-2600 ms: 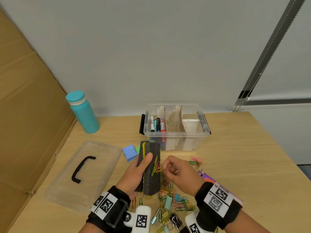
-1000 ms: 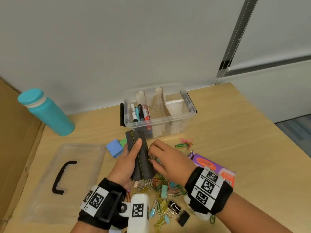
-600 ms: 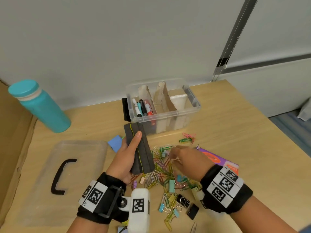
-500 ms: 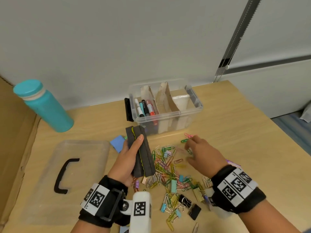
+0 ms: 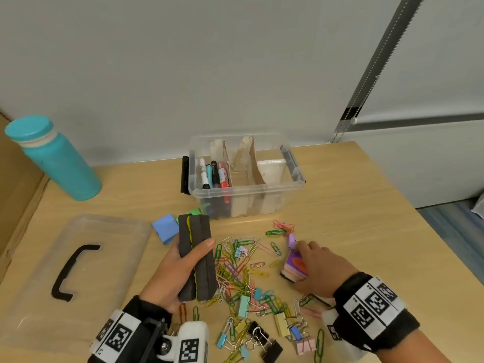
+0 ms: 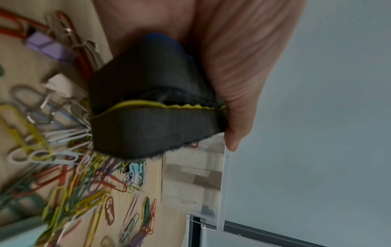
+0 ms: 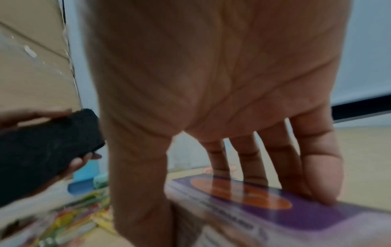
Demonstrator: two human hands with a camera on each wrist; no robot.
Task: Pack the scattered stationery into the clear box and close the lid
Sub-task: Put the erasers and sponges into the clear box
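My left hand [image 5: 192, 247] grips a dark grey felt eraser [image 5: 197, 260] with a yellow seam, held upright above the table, thumb across its front. The left wrist view shows the eraser [image 6: 152, 117] in the same grip. My right hand [image 5: 303, 258] lies on a purple box [image 5: 294, 265]. Its fingers [image 7: 317, 175] are straight on the box's [image 7: 275, 208] top, and the thumb runs down its side. The clear box [image 5: 296, 176] stands open behind, with markers [image 5: 214, 174] in its left compartment. Its lid [image 5: 110, 231] lies to the left.
Coloured paper clips [image 5: 235, 268] and binder clips [image 5: 264, 336] are scattered between my hands. A lilac binder clip [image 5: 291, 241] lies at my right fingertips. Blue sticky notes [image 5: 165, 227] sit behind the eraser. A teal bottle [image 5: 57, 163] stands far left beside a cardboard wall [image 5: 13, 205].
My right hand left the eraser, passed over the paper clips and moved right onto the purple box. The left hand kept hold of the eraser.
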